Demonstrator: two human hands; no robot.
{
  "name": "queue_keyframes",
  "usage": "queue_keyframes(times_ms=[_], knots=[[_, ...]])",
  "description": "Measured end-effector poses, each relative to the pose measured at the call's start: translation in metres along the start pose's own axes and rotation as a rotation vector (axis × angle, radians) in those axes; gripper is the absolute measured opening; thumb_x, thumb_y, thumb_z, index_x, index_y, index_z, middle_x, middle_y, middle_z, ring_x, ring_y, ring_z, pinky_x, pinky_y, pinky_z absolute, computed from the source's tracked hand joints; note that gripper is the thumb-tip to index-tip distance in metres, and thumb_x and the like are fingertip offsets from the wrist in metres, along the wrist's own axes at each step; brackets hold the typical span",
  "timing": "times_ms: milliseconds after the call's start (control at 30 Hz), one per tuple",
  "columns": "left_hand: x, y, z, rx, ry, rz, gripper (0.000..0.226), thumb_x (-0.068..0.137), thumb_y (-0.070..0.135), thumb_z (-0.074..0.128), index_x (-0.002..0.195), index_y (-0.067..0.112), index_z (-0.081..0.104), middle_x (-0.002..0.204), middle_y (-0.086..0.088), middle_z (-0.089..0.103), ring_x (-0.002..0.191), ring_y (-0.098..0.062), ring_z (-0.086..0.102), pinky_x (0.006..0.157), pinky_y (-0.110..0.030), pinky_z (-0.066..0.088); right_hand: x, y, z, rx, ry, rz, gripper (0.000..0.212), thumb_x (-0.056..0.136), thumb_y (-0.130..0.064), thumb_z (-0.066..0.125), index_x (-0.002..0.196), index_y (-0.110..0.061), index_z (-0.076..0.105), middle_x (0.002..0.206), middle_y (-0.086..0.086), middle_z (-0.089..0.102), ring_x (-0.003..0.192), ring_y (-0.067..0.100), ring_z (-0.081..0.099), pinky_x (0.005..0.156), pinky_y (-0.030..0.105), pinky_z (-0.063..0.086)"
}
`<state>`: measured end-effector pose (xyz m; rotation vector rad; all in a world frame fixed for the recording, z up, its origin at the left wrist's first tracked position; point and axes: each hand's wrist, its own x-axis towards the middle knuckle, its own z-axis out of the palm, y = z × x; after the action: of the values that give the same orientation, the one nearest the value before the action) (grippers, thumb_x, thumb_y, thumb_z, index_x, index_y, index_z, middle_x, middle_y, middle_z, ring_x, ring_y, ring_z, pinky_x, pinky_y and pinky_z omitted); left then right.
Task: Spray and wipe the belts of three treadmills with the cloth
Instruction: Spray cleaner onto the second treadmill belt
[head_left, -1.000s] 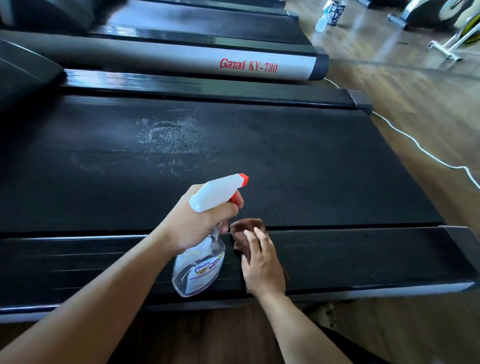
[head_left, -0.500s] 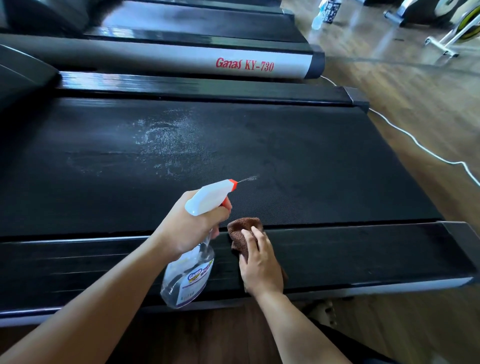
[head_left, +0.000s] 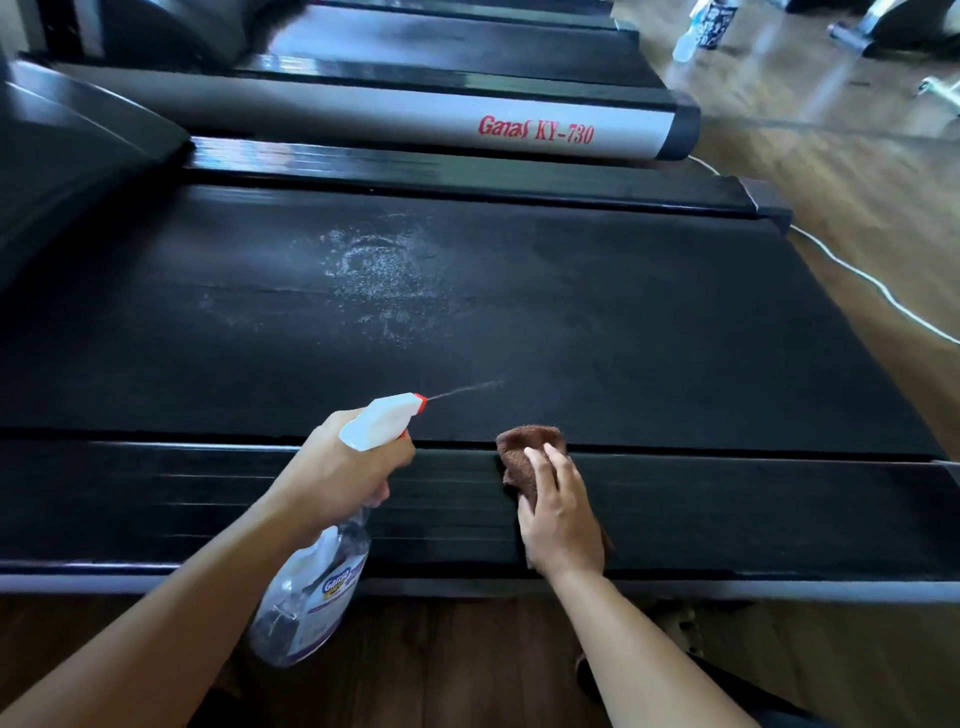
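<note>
The near treadmill's black belt (head_left: 597, 322) fills the middle of the view, with a whitish patch of spray droplets (head_left: 379, 270) on its left half. My left hand (head_left: 337, 467) grips the neck of a clear spray bottle (head_left: 311, 597) with a white head and red nozzle (head_left: 382, 418); a thin jet leaves the nozzle toward the belt. My right hand (head_left: 558, 514) lies on a brown cloth (head_left: 524, 449), fingers spread over it, on the treadmill's near side rail (head_left: 753, 509).
A second treadmill (head_left: 467, 124) labelled Ganas KY-730 stands just beyond, and a third belt (head_left: 441, 41) lies behind it. A white cable (head_left: 852, 275) runs over the wooden floor at right. A bottle (head_left: 688, 39) stands far right.
The bottle has tilted and shifted left, away from the cloth hand, and a jet now leaves the nozzle. My right hand stays on the cloth.
</note>
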<state>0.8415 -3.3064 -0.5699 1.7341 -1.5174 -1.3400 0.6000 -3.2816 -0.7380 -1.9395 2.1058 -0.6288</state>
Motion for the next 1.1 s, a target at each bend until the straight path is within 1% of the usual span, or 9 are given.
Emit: queue_keyframes(times_ms=[133,233,400,633,767,833,933,1033,1100], knots=[[-0.014,-0.013,-0.017,-0.039,0.056,0.007,0.017,0.073,0.029,0.058,0.072,0.013,0.053,0.061,-0.008,0.048,0.052,-0.019,0.050,0.060,-0.034,0.038,0.000,-0.004,-0.002,-0.011,-0.025,0.015,0.058,0.088,-0.018,0.068,0.142,-0.019,0.047,0.152,0.004,0.038,0.137,0.028,0.039,0.110,0.042,0.042],[-0.021,-0.024,-0.028,-0.064,0.094,0.045,0.012,0.082,0.018,0.059,0.079,0.007,0.056,0.068,-0.015,0.053,0.052,-0.019,0.051,0.059,-0.033,0.042,0.000,-0.006,-0.004,-0.007,-0.036,0.024,0.058,0.088,-0.017,0.068,0.142,-0.019,0.047,0.152,0.004,0.038,0.137,0.028,0.040,0.110,0.042,0.043],[-0.028,-0.037,-0.040,-0.083,0.137,0.069,0.008,0.089,0.006,0.059,0.081,0.003,0.059,0.059,-0.004,0.054,0.052,-0.016,0.051,0.049,-0.022,0.041,0.001,-0.009,-0.005,0.002,-0.025,0.049,0.058,0.086,-0.013,0.070,0.140,-0.017,0.050,0.150,0.006,0.041,0.136,0.030,0.042,0.110,0.042,0.041],[-0.026,-0.046,-0.055,-0.124,0.153,0.077,0.011,0.087,0.006,0.059,0.079,0.001,0.054,0.062,-0.007,0.049,0.054,-0.019,0.047,0.051,-0.024,0.042,0.008,-0.038,-0.003,0.091,-0.003,0.160,0.058,0.088,-0.011,0.067,0.142,-0.018,0.047,0.154,0.005,0.035,0.137,0.029,0.040,0.107,0.043,0.044],[-0.024,-0.054,-0.068,-0.198,0.214,0.124,0.003,0.087,0.005,0.064,0.086,0.006,0.062,0.067,-0.005,0.057,0.053,-0.019,0.054,0.053,-0.027,0.046,0.011,-0.063,0.006,0.159,-0.010,0.177,0.057,0.088,-0.010,0.065,0.142,-0.018,0.046,0.155,0.004,0.033,0.139,0.028,0.038,0.110,0.041,0.040],[-0.024,-0.058,-0.076,-0.233,0.261,0.160,0.004,0.090,0.000,0.064,0.090,0.004,0.063,0.072,-0.005,0.059,0.056,-0.018,0.056,0.053,-0.023,0.047,0.010,-0.076,0.011,0.168,-0.028,0.172,0.058,0.089,-0.011,0.065,0.143,-0.018,0.045,0.155,0.004,0.033,0.138,0.027,0.038,0.109,0.039,0.040],[-0.023,-0.065,-0.093,-0.283,0.323,0.220,0.006,0.091,0.002,0.066,0.096,0.006,0.065,0.082,-0.006,0.063,0.065,-0.017,0.058,0.059,-0.021,0.049,0.009,-0.096,0.018,0.181,-0.049,0.155,0.058,0.090,-0.012,0.065,0.143,-0.019,0.044,0.154,0.002,0.033,0.137,0.027,0.040,0.106,0.041,0.044],[-0.018,-0.079,-0.113,-0.310,0.375,0.256,0.012,0.089,0.016,0.074,0.100,0.018,0.068,0.090,-0.005,0.066,0.076,-0.016,0.060,0.070,-0.032,0.051,0.006,-0.114,0.027,0.175,-0.073,0.126,0.058,0.090,-0.013,0.065,0.143,-0.019,0.044,0.154,0.002,0.033,0.137,0.026,0.040,0.106,0.040,0.044],[-0.016,-0.089,-0.125,-0.333,0.439,0.247,0.019,0.088,0.021,0.077,0.105,0.022,0.069,0.098,-0.001,0.070,0.087,-0.013,0.064,0.077,-0.033,0.051,0.005,-0.125,0.032,0.162,-0.094,0.104,0.057,0.091,-0.014,0.065,0.143,-0.019,0.043,0.154,0.002,0.032,0.138,0.026,0.039,0.106,0.040,0.044]])
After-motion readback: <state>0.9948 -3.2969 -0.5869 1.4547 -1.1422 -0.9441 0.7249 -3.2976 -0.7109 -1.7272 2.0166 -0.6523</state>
